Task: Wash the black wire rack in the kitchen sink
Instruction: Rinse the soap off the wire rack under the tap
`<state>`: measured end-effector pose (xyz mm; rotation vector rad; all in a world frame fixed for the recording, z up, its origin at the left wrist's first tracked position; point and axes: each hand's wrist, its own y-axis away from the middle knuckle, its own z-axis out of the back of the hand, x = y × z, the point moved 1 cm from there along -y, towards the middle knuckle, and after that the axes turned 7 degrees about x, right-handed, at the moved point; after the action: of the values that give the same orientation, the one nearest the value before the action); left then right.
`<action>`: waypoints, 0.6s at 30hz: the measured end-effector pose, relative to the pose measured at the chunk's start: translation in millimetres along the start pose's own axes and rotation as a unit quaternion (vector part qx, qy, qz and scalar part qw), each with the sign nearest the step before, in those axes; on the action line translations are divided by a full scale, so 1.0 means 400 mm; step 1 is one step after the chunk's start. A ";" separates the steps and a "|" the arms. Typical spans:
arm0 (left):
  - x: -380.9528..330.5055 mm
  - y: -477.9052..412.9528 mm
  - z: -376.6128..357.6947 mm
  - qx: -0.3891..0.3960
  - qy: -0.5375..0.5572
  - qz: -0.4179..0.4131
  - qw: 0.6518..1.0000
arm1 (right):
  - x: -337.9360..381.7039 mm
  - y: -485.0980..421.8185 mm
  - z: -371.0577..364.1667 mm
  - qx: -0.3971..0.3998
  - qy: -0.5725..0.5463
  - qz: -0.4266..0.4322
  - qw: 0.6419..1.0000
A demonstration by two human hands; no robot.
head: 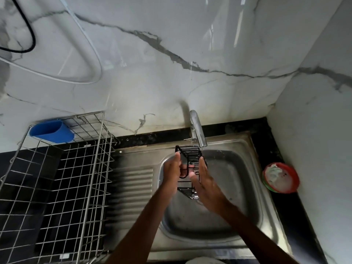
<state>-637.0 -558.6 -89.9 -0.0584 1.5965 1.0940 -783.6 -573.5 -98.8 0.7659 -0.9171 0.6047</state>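
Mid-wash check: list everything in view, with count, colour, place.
black wire rack: one, black, held over sink below tap
sink: one, steel, centre
tap: one, chrome, behind the sink
dish rack: one, silver wire, counter left of sink
cup: one, blue, dish rack's far corner
bowl: one, red, counter right of sink
hose: one, white, wall upper left
cable: one, black, wall upper left
left hand: one, holds rack's left side
right hand: one, holds rack's right side
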 end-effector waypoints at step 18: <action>-0.051 -0.047 -0.085 -0.031 0.121 0.078 0.989 | -0.022 0.054 0.022 -0.033 0.067 0.058 0.996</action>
<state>-644.6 -601.8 -87.7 -0.1122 1.8071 1.2981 -807.8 -569.0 -96.1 0.6084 -0.8583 0.7146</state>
